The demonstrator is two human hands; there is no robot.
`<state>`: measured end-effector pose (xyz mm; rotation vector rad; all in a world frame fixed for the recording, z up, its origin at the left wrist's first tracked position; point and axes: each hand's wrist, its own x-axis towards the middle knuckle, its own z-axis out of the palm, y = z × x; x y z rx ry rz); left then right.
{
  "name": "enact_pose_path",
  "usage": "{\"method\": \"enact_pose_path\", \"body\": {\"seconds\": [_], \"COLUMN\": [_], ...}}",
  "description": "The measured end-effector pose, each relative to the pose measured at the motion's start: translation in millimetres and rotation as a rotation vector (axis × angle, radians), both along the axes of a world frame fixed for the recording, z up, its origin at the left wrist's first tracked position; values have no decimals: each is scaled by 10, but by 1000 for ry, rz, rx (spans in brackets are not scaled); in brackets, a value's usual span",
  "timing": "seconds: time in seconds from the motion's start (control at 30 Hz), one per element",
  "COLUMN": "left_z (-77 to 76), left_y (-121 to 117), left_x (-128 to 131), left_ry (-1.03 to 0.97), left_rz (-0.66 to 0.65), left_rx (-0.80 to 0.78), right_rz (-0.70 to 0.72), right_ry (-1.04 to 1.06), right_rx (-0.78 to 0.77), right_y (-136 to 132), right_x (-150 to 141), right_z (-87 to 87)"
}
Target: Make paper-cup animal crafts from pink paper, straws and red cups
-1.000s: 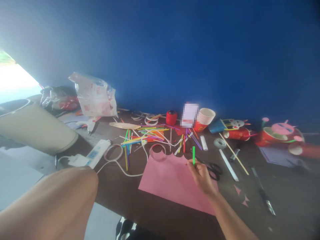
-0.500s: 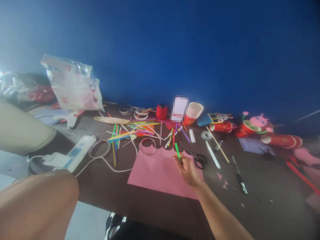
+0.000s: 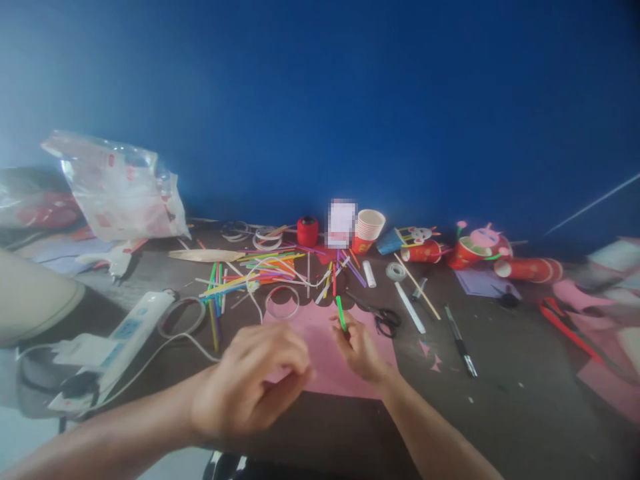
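Note:
My right hand (image 3: 360,350) pinches a short green stick (image 3: 341,312) that points up and away, over the right part of a pink paper sheet (image 3: 325,347) with a scalloped far edge. My left hand (image 3: 260,377) hovers above the sheet's left side, slightly blurred. Its fingers curl in toward the thumb, and whatever lies inside them, if anything, is hidden. Black scissors (image 3: 386,323) lie just right of the sheet, close to my right hand. A tape roll (image 3: 283,303) rests on the sheet's far left corner.
Coloured sticks (image 3: 250,275) lie scattered beyond the sheet. A power strip (image 3: 133,337) with a white cable is at left, near a glue gun (image 3: 117,259). Stacked paper cups (image 3: 370,229) stand at the back. A pen (image 3: 461,341) and pink scraps (image 3: 436,363) lie right.
My left hand has come into view from the left, over the pink sheet. The view has shifted a little to the right. My right hand still holds the green stick over the sheet.

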<state>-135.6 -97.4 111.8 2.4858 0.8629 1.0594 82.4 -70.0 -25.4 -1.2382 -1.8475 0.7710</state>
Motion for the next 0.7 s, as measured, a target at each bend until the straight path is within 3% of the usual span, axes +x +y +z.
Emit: {"method": "enact_pose_path", "body": {"seconds": [0.1, 0.23, 0.4, 0.5, 0.6, 0.7], "left_z": [-175, -490, -834, -848, -710, -577], "left_y": [174, 382, 418, 421, 512, 702], "left_x": [125, 295, 308, 246, 267, 438], "left_ry": [291, 606, 824, 929, 1007, 891], "left_rz": [-148, -145, -256, -294, -367, -336], "left_rx": [-58, -36, -13, -129, -271, -421], "right_rz": [-77, -176, -182, -172, -189, -195], "right_ry": [65, 173, 222, 244, 271, 271], "right_rx": [41, -5, -59, -60, -98, -124], "right_y": [21, 80, 116, 134, 151, 161], "right_x": [-17, -36, -19, 9, 23, 29], "right_z": [-25, -43, -42, -54, -77, -81]}}
